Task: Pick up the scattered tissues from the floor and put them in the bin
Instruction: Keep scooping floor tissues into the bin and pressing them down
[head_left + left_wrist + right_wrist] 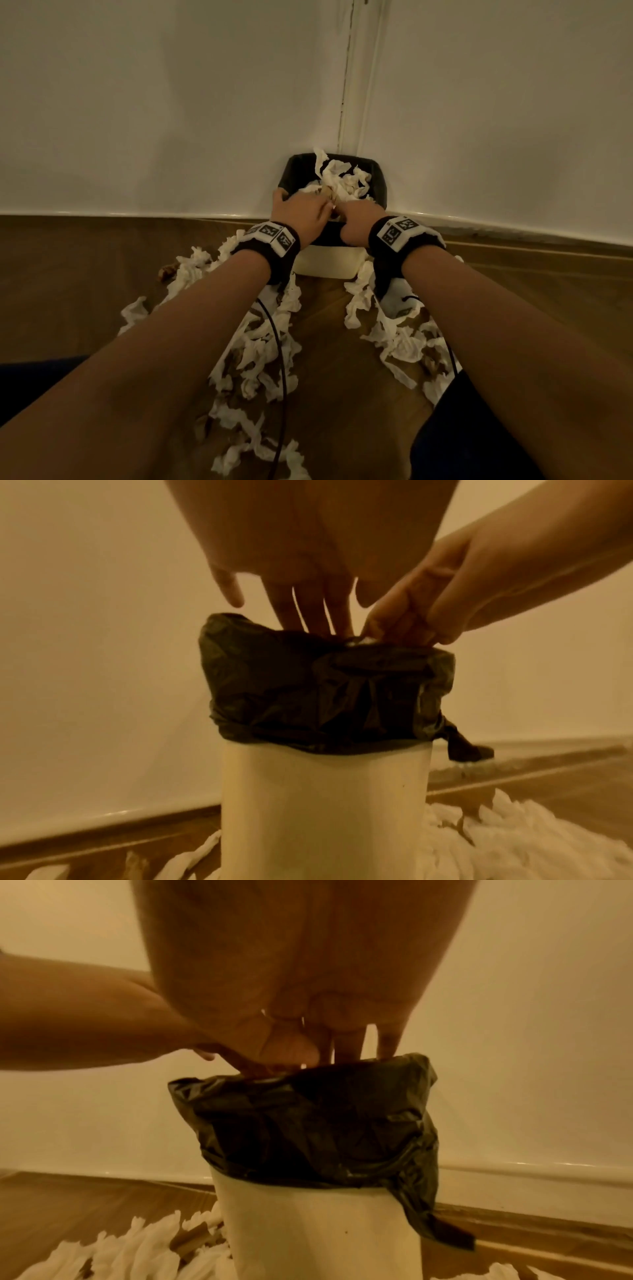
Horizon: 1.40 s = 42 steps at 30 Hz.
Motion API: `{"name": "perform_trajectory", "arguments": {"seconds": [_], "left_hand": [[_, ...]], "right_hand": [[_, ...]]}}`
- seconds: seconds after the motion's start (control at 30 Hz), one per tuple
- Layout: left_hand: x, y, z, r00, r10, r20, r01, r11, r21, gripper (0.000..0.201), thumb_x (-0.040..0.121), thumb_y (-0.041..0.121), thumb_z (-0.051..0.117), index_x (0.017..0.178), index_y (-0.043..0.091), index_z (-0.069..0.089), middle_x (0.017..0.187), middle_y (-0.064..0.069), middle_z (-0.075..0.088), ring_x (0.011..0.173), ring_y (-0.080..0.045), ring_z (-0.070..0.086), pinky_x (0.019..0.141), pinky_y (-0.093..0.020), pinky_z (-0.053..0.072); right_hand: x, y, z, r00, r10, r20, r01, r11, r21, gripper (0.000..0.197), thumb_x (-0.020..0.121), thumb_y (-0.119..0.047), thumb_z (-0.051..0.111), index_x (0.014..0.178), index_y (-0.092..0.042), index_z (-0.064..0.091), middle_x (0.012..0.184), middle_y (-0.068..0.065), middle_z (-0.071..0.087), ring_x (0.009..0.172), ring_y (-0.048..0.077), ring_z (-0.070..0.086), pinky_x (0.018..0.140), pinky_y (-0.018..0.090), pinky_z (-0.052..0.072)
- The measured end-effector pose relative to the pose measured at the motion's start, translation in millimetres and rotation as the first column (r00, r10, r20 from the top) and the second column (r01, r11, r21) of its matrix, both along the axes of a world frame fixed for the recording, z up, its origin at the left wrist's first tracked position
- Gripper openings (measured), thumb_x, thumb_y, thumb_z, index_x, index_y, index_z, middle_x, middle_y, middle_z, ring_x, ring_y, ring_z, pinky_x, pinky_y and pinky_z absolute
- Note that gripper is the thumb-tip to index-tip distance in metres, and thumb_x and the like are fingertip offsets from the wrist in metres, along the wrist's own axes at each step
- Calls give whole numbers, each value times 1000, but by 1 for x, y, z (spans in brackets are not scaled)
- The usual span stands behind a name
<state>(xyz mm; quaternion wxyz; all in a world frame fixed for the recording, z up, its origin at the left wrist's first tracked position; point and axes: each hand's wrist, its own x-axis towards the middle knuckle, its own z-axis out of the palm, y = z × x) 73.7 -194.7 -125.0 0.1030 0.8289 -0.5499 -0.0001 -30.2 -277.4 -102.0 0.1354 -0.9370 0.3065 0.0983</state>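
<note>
A white bin (327, 263) with a black liner (380, 192) stands in the wall corner, with crumpled white tissues (342, 181) heaped in its mouth. Both of my hands are over its near rim. The left hand (301, 210) reaches down into the liner (308, 691) with straight, spread fingers (308, 610). Beside it, the right hand (356, 219) has bent fingers (411, 623) at the rim, and its thumb (291, 1047) pinches a scrap of tissue (359, 641). Many scattered tissues (260, 349) lie on the wooden floor under my forearms.
A second heap of tissues (400, 339) lies right of the bin's base. Brown scraps (168, 272) sit among the left ones. A black cable (279, 342) trails across the floor. White skirting (137, 214) and walls close in behind; dark blue clothing (479, 428) is at lower right.
</note>
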Motion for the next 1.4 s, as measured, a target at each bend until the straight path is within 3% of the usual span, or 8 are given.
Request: {"name": "perform_trajectory", "arguments": {"seconds": [0.17,0.37,0.47,0.57,0.8,0.93,1.23,1.4], "left_hand": [[7,37,0,990,111,-85,-131,950,-282,31,96,29,27,82,21,53,84,4,51,84,-17,49,81,-32,22],[12,98,-33,938,262,-226,-301,940,-160,30,96,25,30,94,22,59,82,5,65,78,-21,58,90,-37,29],[11,127,-59,905,274,-326,-316,945,-85,24,96,20,37,110,19,57,81,1,61,77,-24,57,87,-40,43],[10,151,-87,885,300,-356,-296,953,67,22,94,20,43,110,17,57,107,-8,56,94,-26,56,83,-38,48],[-13,188,-148,724,633,-274,-510,758,406,55,69,72,55,107,35,44,128,-2,26,116,-34,35,90,-48,41],[-15,195,-162,696,661,-279,-502,726,470,48,68,65,62,105,44,40,135,-1,7,121,-41,24,92,-57,36],[-18,194,-162,656,661,-364,-480,738,474,55,67,64,66,109,36,46,143,2,-3,121,-43,33,91,-48,46],[-19,198,-165,672,620,-405,-519,784,340,29,78,27,69,101,21,51,136,-6,8,100,-30,52,85,-35,50]], "right_hand": [[-4,20,15,937,-21,348,84,982,-167,30,97,-29,39,102,-12,63,98,10,66,95,27,60,92,41,44],[0,59,5,931,-9,364,-27,995,94,44,84,13,42,116,-13,56,121,11,52,110,25,52,88,28,40],[1,78,-9,965,64,256,-102,985,141,46,82,13,39,111,-16,58,123,8,47,112,23,47,89,28,39],[6,89,-30,988,60,143,-90,974,207,39,84,6,46,109,-20,59,119,6,54,107,22,53,82,28,44],[10,113,-81,999,-8,44,-7,947,321,32,90,-2,42,104,-20,66,130,10,55,115,27,53,89,28,45],[8,127,-103,1000,3,-26,7,925,379,34,90,-3,40,107,-17,66,128,11,55,113,27,54,91,31,46],[-2,142,-131,994,-22,-106,63,916,397,32,93,-7,39,111,-10,66,122,14,58,110,29,56,92,34,48],[-4,149,-143,982,26,-187,52,914,401,30,95,-10,42,118,-6,60,123,15,57,111,29,56,94,35,48]]}}
